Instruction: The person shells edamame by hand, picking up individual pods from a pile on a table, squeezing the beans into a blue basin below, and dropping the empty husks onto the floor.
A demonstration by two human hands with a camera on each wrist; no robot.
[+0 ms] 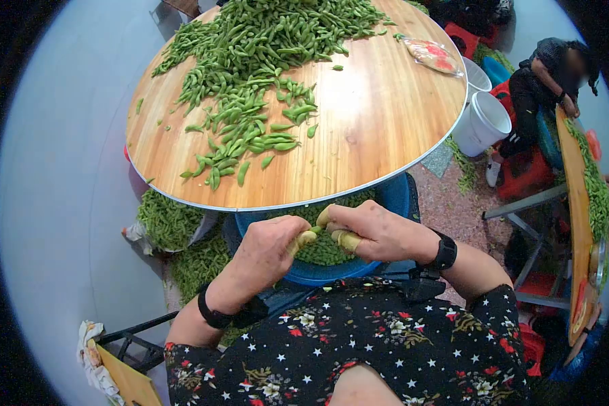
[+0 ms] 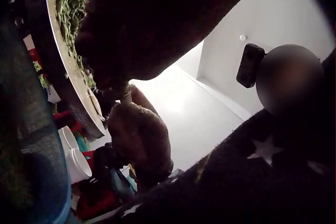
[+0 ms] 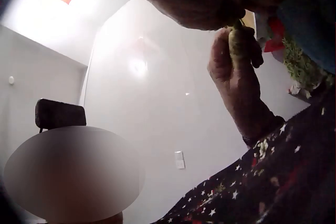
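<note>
Both hands meet over a blue tub (image 1: 400, 206) just below the table edge. A small green soybean pod (image 1: 316, 230) sits between their fingertips. My left hand (image 1: 265, 249) pinches it from one side, its thumb wrapped in a yellowish covering. From the other side my right hand (image 1: 386, 231) pinches it with curled fingers, some wearing similar coverings. Green beans (image 1: 318, 254) fill the tub under the hands. In the left wrist view the right hand (image 2: 140, 134) appears dark; the right wrist view shows the left hand (image 3: 233, 69) with its thumb up against the other hand.
A heap of soybean pods (image 1: 277, 34) covers the far part of the round wooden table (image 1: 379, 128). A plastic packet (image 1: 432, 55) lies near its right edge. White buckets (image 1: 482, 122) stand at right, near a seated person (image 1: 545, 81). More green pods (image 1: 169, 220) are piled at left.
</note>
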